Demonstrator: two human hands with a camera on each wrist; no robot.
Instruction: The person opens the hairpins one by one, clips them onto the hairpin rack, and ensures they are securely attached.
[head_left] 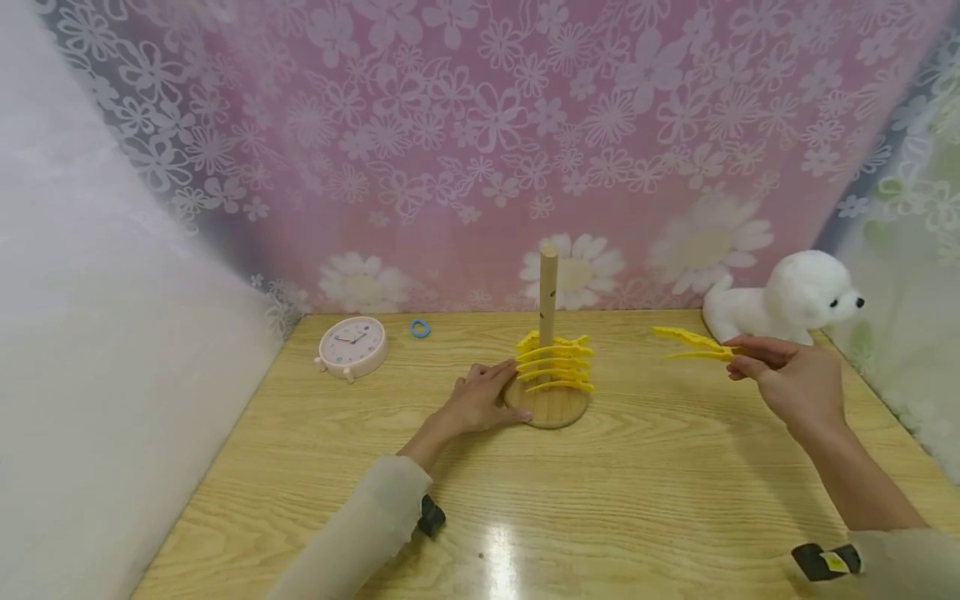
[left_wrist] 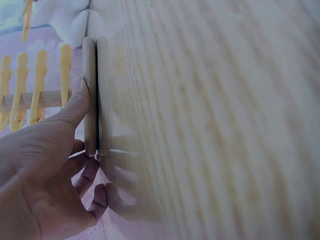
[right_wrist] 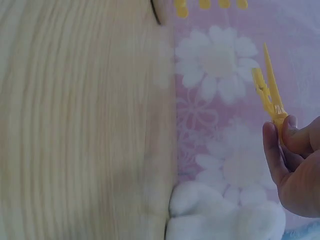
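A wooden stand with a round base (head_left: 553, 410) and an upright post (head_left: 548, 292) is on the table. Several yellow hair clips (head_left: 557, 367) are clipped one above another around the post's lower part. My left hand (head_left: 480, 402) holds the base at its left rim; in the left wrist view the thumb (left_wrist: 77, 100) lies on top and the fingers curl at the edge. Raised to the right of the stand, my right hand (head_left: 802, 383) pinches another yellow hair clip (head_left: 693, 342) by its rear end. That clip's two long arms point left, spread apart, with nothing between them.
A pink alarm clock (head_left: 352, 346) lies at the back left of the table, with a small blue ring (head_left: 420, 328) beside it. A white plush dog (head_left: 795, 296) sits at the back right, behind my right hand. Flowered cloth (head_left: 480, 167) hangs behind the table.
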